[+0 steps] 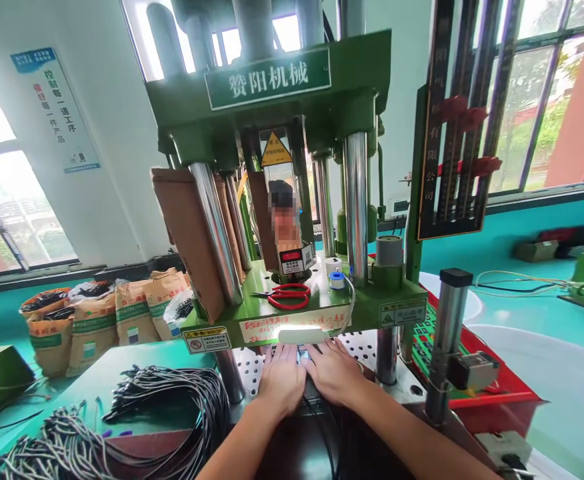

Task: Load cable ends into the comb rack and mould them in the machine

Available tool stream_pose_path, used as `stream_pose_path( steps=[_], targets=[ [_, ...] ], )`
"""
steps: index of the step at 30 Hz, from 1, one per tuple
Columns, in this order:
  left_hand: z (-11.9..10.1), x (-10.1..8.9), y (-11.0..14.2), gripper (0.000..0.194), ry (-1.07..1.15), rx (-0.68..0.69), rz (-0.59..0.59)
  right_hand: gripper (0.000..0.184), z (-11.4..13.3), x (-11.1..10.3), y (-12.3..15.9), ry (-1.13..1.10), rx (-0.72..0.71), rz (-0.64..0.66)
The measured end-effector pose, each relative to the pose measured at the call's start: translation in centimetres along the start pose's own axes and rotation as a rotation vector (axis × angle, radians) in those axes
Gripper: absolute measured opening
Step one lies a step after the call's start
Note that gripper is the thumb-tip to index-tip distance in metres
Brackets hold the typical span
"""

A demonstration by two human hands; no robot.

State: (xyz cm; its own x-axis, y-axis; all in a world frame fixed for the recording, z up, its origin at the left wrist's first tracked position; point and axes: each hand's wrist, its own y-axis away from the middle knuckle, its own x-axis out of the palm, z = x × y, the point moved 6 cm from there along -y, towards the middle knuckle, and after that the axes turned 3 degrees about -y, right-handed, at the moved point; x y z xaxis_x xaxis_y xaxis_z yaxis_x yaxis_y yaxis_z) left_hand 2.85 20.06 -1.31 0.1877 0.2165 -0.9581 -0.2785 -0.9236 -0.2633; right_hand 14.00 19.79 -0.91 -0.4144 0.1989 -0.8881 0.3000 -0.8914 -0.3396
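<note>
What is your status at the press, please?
Left hand, right hand side by side at perforated plate. Black cables trailing below. Red scissors on ledge above, not obstructing.

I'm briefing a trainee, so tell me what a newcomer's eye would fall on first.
The green four-column press fills the middle, with red-handled scissors lying on its ledge. Below the ledge's front edge, the left hand and right hand sit close together. At lower left, bundles of dark cables curl across the table.
</note>
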Motion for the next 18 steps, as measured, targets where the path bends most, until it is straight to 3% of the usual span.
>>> stream_pose_path(
  steps=[6, 12, 15, 18],
  targets=[
    [-1.2, -0.5, -0.4, 0.040, -0.009, -0.051, -0.014, 0.041, -0.5, -0.2, -0.7, -0.033, 0.014, 0.005],
    [-0.8, -0.1, -1.1, 0.040, 0.001, -0.082, -0.040, 0.033, -1.1, 0.8, -1.5, -0.213, 0.048, -0.047],
    [-0.8, -1.2, -1.1, 0.040, 0.015, -0.078, -0.065, 0.024, -1.7, 0.4, -2.3, -0.393, 0.100, -0.120],
    [-2.0, -3.1, 1.6, 0.047, 0.020, -0.050, -0.135, 0.023, -2.2, 0.0, -3.5, -0.644, 0.211, -0.239]
  ],
)
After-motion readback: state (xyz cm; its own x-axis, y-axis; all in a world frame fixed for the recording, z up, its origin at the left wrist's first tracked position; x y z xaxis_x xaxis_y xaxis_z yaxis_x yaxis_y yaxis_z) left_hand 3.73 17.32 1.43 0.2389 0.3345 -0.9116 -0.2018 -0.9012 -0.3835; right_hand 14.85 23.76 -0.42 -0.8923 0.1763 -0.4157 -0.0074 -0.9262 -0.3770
